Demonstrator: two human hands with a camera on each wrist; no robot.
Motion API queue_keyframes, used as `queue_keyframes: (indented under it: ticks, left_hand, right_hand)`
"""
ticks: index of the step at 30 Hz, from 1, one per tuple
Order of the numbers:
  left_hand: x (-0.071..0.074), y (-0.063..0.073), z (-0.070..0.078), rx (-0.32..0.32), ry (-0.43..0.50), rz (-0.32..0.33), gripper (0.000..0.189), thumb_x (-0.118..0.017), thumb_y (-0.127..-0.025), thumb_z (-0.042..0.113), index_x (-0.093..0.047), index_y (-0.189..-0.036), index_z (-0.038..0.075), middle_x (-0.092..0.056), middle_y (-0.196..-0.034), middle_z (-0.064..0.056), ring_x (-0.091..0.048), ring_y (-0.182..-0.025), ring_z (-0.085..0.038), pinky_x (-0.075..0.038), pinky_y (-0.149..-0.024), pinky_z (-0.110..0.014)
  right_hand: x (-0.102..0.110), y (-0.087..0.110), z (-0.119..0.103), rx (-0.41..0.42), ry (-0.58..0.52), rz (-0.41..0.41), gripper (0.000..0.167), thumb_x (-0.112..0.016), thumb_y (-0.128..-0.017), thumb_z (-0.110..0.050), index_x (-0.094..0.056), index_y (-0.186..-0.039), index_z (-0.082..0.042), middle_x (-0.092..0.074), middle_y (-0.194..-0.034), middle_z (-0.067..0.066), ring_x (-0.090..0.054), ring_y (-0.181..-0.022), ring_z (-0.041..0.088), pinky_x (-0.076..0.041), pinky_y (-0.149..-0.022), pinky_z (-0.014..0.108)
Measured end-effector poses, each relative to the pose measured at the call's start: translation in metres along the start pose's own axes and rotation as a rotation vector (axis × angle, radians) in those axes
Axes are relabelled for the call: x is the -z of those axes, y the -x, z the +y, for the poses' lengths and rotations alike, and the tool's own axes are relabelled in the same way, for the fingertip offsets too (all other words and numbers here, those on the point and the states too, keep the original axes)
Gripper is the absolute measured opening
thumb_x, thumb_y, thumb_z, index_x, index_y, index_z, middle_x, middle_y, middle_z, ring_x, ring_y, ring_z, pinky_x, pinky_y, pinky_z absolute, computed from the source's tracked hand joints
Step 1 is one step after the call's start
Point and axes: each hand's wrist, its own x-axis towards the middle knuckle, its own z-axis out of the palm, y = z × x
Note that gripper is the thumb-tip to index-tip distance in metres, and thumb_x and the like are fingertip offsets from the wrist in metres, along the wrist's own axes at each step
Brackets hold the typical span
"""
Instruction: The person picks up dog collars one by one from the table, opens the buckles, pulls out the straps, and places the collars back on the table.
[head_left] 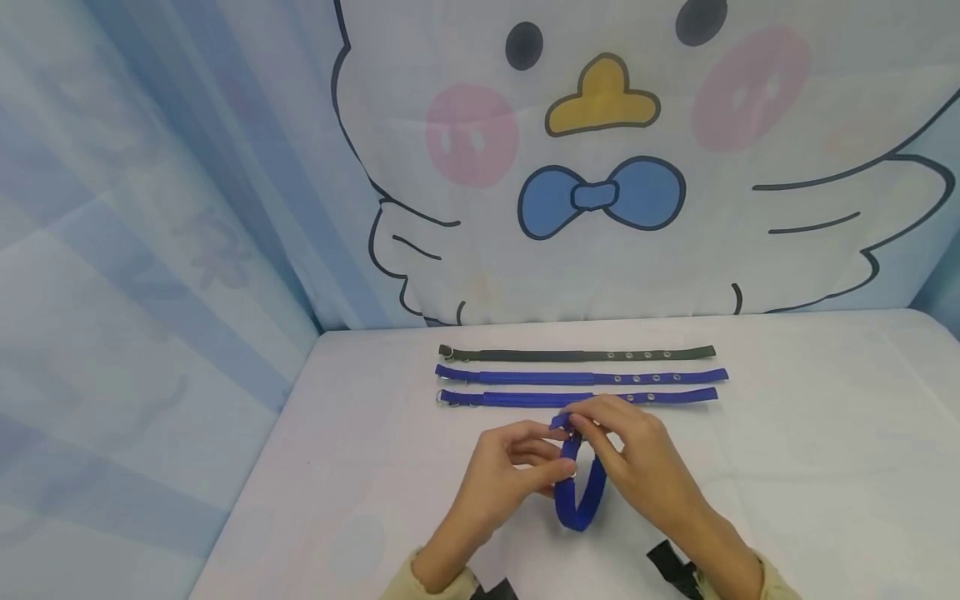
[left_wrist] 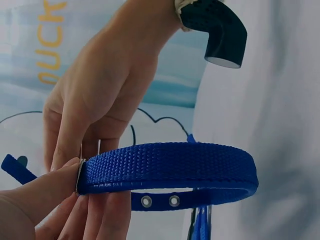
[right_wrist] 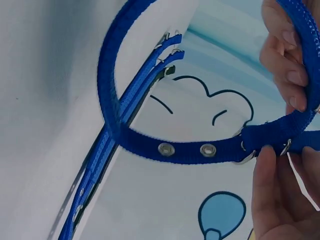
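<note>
A blue woven collar (head_left: pixel 576 515) with metal eyelets is bent into a loop between both hands. My left hand (head_left: pixel 487 475) holds it on the left side, the thumb pressed against the band near a metal ring (left_wrist: pixel 80 175). From the right, my right hand (head_left: pixel 648 458) pinches the collar at its buckle end with thumb and fingertips. In the right wrist view the strap runs through the metal buckle (right_wrist: pixel 246 154), and its free end sticks out past the fingers. Two eyelets (right_wrist: pixel 208 150) show on the looped part.
Behind the hands, two blue collars (head_left: pixel 536 400) and one dark green collar (head_left: pixel 555 356) lie flat in parallel rows on the white tabletop (head_left: pixel 360 500). A cartoon-printed curtain (head_left: pixel 480 250) rises at the table's back edge. Another pale blue curtain (head_left: pixel 150 333) hangs left.
</note>
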Motion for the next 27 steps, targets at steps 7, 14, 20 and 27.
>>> queue_keyframes:
  ticks: [7,14,20,27]
  left_hand:
    - [0.0002,0.0019,0.0034,-0.041,-0.049,0.059,0.031,-0.081,-0.083,0.015,-0.072,-0.111,0.003,-0.076,-0.091,-0.012,-0.073,-0.078,-0.016,-0.061,-0.064,-0.028]
    - [0.0001,0.0038,0.006,-0.048,-0.067,0.081,0.031,-0.081,-0.083,0.016,-0.073,-0.111,0.005,-0.076,-0.092,-0.011,-0.073,-0.078,-0.015,-0.061,-0.064,-0.026]
    - [-0.002,0.0049,0.0067,-0.055,-0.085,0.096,0.03,-0.081,-0.083,0.015,-0.074,-0.111,0.008,-0.075,-0.091,-0.008,-0.072,-0.077,-0.013,-0.061,-0.064,-0.025]
    - [-0.0059,0.005,0.0056,-0.085,-0.084,0.112,0.029,-0.081,-0.083,0.013,-0.075,-0.111,0.012,-0.075,-0.091,-0.007,-0.071,-0.077,-0.011,-0.06,-0.063,-0.023]
  right_hand:
    - [-0.0003,-0.0003,-0.002,-0.022,-0.001,-0.031,0.016,-0.067,-0.093,-0.003,-0.073,-0.106,-0.012,-0.071,-0.1,-0.009,-0.066,-0.092,0.007,-0.06,-0.078,0.029]
    - [0.0006,-0.0005,-0.0013,-0.035,0.037,-0.077,0.021,-0.068,-0.093,-0.004,-0.071,-0.113,-0.01,-0.071,-0.108,-0.003,-0.066,-0.093,0.012,-0.059,-0.078,0.03]
    - [0.0023,-0.0008,-0.0007,-0.079,0.082,-0.12,0.017,-0.067,-0.093,-0.004,-0.072,-0.109,-0.008,-0.071,-0.106,-0.001,-0.067,-0.1,0.018,-0.059,-0.085,0.039]
    - [0.0035,-0.0013,-0.0023,-0.111,0.116,-0.115,0.017,-0.067,-0.092,0.0,-0.072,-0.107,-0.005,-0.072,-0.104,0.003,-0.068,-0.1,0.022,-0.059,-0.085,0.04]
